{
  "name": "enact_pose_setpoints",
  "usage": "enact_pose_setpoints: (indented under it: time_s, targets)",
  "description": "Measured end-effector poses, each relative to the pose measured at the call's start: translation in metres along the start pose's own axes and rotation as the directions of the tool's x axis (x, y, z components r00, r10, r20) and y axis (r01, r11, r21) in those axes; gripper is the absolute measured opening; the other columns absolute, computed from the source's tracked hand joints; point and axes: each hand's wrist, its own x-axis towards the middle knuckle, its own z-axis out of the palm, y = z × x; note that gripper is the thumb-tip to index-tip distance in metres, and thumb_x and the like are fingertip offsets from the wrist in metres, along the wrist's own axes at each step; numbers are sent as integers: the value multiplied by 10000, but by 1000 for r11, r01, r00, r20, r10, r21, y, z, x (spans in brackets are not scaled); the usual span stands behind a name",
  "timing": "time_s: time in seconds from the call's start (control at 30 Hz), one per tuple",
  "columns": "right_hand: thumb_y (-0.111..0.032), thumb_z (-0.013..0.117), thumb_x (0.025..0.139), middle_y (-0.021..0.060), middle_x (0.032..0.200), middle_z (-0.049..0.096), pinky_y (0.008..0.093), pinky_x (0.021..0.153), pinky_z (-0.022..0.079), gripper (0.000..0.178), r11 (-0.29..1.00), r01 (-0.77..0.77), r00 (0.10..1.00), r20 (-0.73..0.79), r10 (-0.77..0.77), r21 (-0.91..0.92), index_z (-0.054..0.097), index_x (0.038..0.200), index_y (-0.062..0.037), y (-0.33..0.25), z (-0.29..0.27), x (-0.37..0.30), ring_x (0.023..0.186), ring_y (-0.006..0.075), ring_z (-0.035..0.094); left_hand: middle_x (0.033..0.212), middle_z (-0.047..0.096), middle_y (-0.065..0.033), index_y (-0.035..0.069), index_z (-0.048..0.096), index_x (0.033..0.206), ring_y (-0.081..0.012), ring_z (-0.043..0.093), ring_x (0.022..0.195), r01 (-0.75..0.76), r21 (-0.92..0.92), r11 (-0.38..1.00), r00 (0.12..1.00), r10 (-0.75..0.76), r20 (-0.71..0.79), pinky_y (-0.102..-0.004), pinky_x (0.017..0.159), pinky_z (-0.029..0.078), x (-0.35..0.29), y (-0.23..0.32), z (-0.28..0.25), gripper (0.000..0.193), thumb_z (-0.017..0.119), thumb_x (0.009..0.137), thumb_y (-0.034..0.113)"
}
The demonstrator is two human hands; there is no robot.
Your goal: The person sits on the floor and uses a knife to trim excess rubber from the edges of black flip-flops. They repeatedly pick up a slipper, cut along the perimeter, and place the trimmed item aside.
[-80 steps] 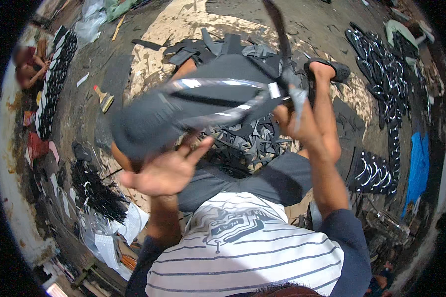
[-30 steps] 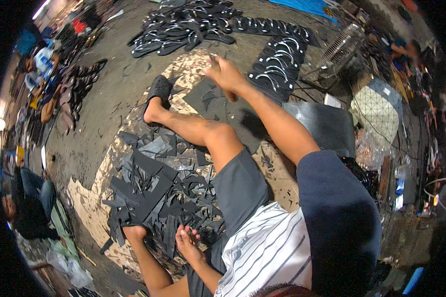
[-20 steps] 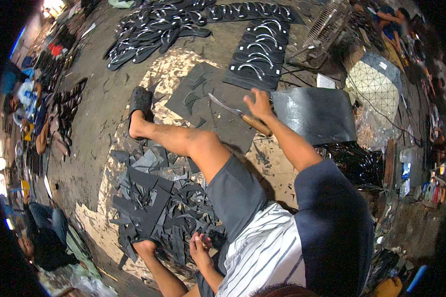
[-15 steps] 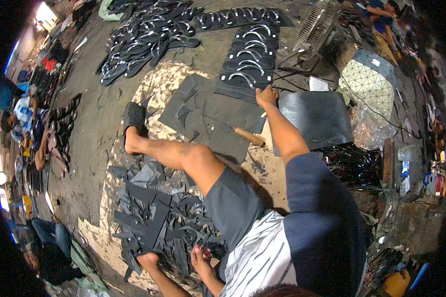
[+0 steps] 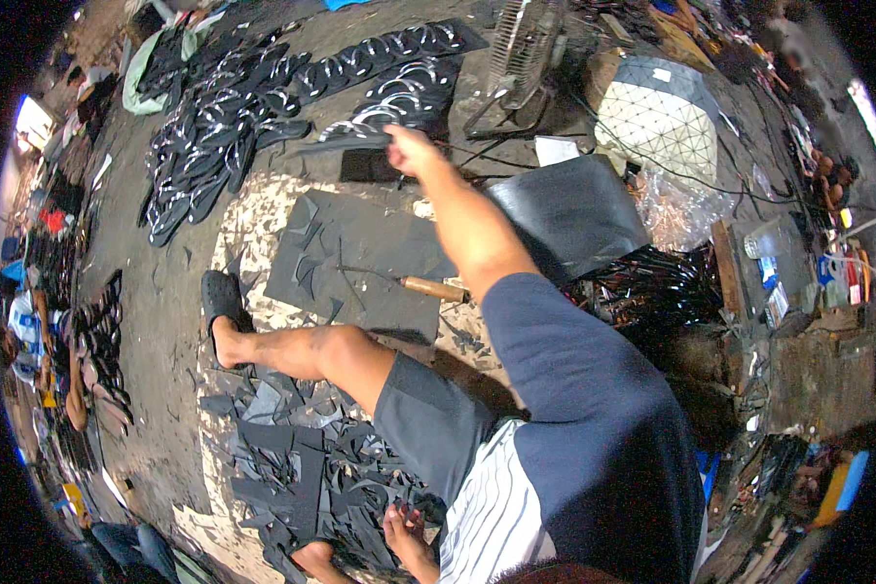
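My right hand [image 5: 411, 153] reaches far ahead, its fingers closed at the near end of a row of black flip-flops [image 5: 414, 83] with pale straps. A motion-smeared flip-flop [image 5: 346, 139] extends left from those fingers, over the bare near end of a dark mat [image 5: 365, 166]. Close to my body, my left hand [image 5: 406, 535] is palm up and empty, its fingers loosely curled and apart beside black rubber scraps [image 5: 350, 487]. Between my leg and right arm, a wooden-handled tool [image 5: 433, 289] with a thin dark shaft lies on a flat black rubber sheet [image 5: 360, 253].
A heap of black flip-flops [image 5: 204, 146] lies far left. A floor fan [image 5: 521, 58], a shiny black slab [image 5: 574, 214], a patterned cushion-like piece [image 5: 657, 122] and clear plastic [image 5: 681, 209] stand to the right. Other people [image 5: 34, 326] sit at the left edge.
My right hand has moved left from the corner of the flip-flop row, swinging a flip-flop with it and baring the mat's near end. The whole view has shifted. My left hand stays near the scraps.
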Motion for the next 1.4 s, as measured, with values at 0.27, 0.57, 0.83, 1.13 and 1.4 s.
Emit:
enact_pose_setpoints:
  time_s: [0.27,0.57,0.83,1.13,1.4]
  targets:
    - [-324,679,812,255,749,681,472,663,538,404,614,730,681,392,-619,-299,666,745,74,-25,287,-176,712,325,693,1117,643,-80,51,547,1290,-165,622,847,-97,95,991,994,101,-38,-335,742,495,-19,24,18,473,599,975,400]
    - [-291,572,964,-12,589,484,349,492,368,349,908,415,415,878,-239,51,540,715,-49,45,257,-413,557,110,424,1125,639,-85,43,543,1289,-174,624,859,-515,84,853,829,521,-204,-342,750,497,-19,115,23,477,599,972,396]
    - [-294,616,874,108,719,642,391,546,493,362,758,633,132,987,94,-157,607,858,67,225,147,-507,602,208,607,1134,636,-92,34,539,1288,-183,625,872,-608,26,794,740,578,-343,-349,760,499,-36,121,6,482,599,970,391]
    - [-314,633,872,178,1138,578,461,755,556,536,721,-316,652,410,637,-617,472,1239,42,320,67,-496,1020,268,616,1142,632,-98,26,534,1287,-192,627,886,-633,-247,734,713,427,-557,-357,770,502,-46,63,-65,486,600,967,386]
    - [-365,652,944,255,1419,487,373,1089,380,807,549,365,433,659,615,-752,256,1517,43,349,109,-448,1268,271,505,1021,623,-146,-7,558,1050,-238,619,841,-500,-490,714,731,44,-681,-403,639,525,-29,-8,-53,355,646,943,319]
